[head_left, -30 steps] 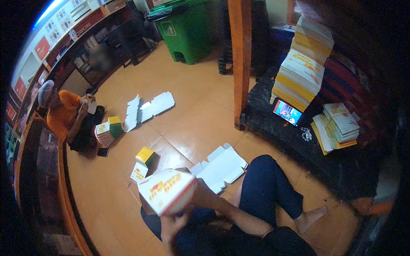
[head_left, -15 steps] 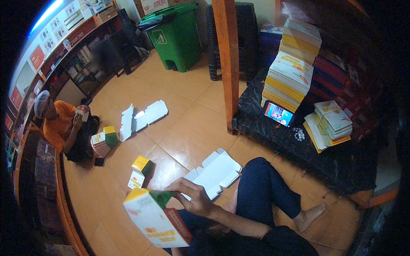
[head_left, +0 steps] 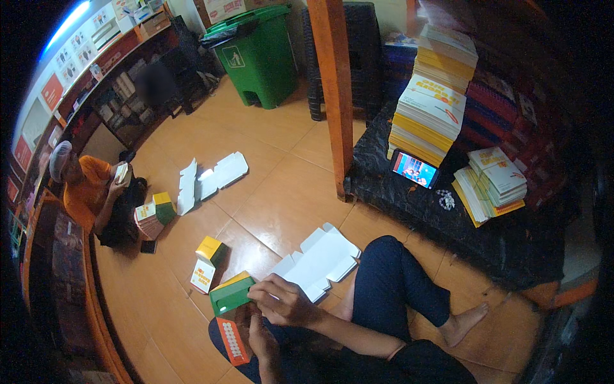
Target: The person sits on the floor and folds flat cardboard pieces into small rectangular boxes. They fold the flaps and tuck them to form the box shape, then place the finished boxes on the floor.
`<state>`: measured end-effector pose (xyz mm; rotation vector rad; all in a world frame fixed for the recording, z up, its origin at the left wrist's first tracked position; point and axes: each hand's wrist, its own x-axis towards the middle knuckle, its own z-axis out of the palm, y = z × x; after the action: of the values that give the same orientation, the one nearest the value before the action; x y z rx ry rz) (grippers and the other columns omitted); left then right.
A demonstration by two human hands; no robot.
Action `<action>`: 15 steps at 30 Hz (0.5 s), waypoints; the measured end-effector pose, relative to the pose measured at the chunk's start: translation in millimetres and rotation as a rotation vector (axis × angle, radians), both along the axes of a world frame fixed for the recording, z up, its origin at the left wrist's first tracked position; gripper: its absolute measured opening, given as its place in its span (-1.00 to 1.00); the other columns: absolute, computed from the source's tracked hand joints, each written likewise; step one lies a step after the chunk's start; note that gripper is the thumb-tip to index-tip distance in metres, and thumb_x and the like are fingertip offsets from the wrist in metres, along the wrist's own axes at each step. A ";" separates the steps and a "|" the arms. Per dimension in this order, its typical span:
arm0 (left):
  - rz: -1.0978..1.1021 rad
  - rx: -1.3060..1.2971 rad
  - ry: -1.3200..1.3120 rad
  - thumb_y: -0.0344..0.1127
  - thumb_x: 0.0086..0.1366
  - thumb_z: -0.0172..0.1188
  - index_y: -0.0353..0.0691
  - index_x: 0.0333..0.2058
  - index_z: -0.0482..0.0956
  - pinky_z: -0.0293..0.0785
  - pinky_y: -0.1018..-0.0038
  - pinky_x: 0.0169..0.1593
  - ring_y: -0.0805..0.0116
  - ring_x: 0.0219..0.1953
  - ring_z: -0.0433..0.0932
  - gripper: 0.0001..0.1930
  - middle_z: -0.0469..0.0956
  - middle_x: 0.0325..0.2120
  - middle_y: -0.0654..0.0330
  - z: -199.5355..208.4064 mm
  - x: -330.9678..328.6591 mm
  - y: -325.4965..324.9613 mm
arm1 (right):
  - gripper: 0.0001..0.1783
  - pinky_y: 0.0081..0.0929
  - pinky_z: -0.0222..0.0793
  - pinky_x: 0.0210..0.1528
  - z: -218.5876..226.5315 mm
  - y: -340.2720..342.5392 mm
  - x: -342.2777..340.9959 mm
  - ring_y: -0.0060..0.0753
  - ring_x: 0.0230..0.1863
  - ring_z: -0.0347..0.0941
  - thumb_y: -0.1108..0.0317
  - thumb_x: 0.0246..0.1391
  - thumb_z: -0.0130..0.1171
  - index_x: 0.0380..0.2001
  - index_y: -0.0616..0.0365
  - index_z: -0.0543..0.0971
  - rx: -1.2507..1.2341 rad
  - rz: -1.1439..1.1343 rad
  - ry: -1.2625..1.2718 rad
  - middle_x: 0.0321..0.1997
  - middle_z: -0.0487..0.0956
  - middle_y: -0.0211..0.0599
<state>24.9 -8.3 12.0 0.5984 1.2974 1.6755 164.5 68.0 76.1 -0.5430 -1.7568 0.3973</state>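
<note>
Above my lap, a partly folded carton shows a green panel, a thin yellow edge and an orange-red panel hanging below. My right hand is closed, pinching the carton at the right end of its green panel. Just beneath it, my left hand is closed around the carton's side, with its fingers mostly hidden. A folded yellow, green and white carton stands on the floor beyond. White side up, flat unfolded cartons lie in a stack by my right knee.
At the left sits a co-worker in orange, beside a row of folded cartons and other flat cartons. A wooden post rises ahead. On a black-covered platform are tall carton stacks, a smaller pile and a phone.
The carton has turned from its white printed face to its green and orange-red panels. My left hand has come into view beside it. The co-worker's held carton has turned too.
</note>
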 end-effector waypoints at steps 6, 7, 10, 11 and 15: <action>0.104 0.043 0.117 -0.47 0.39 0.15 -0.41 0.02 0.54 0.47 0.42 0.07 0.29 -0.01 0.57 -0.73 0.60 -0.06 0.07 33.0 18.9 3.9 | -0.57 -0.27 0.57 -0.17 -4.0 0.6 6.1 -0.08 -0.17 0.49 0.49 -0.26 0.33 -0.18 0.26 0.56 0.001 0.063 -0.045 -0.15 0.54 -0.17; 0.104 0.112 0.123 -0.47 0.38 0.16 -0.41 0.02 0.54 0.48 0.43 0.06 0.30 -0.02 0.57 -0.73 0.60 -0.07 0.07 37.2 21.6 5.8 | -0.58 -0.26 0.57 -0.17 -4.5 2.8 7.8 -0.07 -0.16 0.50 0.49 -0.26 0.33 -0.19 0.26 0.56 0.010 0.084 -0.042 -0.14 0.54 -0.17; 0.138 0.073 0.119 -0.49 0.38 0.17 -0.40 0.01 0.54 0.50 0.45 0.01 0.33 -0.06 0.58 -0.74 0.60 -0.06 0.06 46.4 29.2 10.0 | -0.60 -0.26 0.59 -0.15 -4.5 6.3 9.1 -0.03 -0.10 0.52 0.50 -0.22 0.33 -0.19 0.26 0.59 0.023 0.102 -0.023 -0.12 0.56 -0.16; 0.135 0.081 0.092 -0.48 0.38 0.17 -0.40 0.02 0.54 0.50 0.46 0.01 0.33 -0.06 0.58 -0.74 0.60 -0.07 0.07 49.3 30.9 11.3 | -0.61 -0.27 0.60 -0.14 -3.9 6.7 8.7 -0.02 -0.08 0.53 0.50 -0.20 0.33 -0.18 0.27 0.60 0.028 0.094 -0.005 -0.11 0.56 -0.16; 0.069 0.129 0.073 -0.46 0.41 0.13 -0.38 0.03 0.52 0.52 0.44 0.04 0.32 -0.05 0.58 -0.74 0.59 -0.11 0.09 64.0 31.5 13.5 | -0.63 -0.21 0.49 0.05 0.2 4.5 5.8 -0.01 0.07 0.47 0.47 -0.12 0.36 -0.15 0.21 0.65 -0.101 0.143 0.045 0.05 0.53 -0.06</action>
<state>56.5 5.3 76.0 0.7032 1.2810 1.8191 170.3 72.5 76.3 -0.4780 -1.7447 0.5968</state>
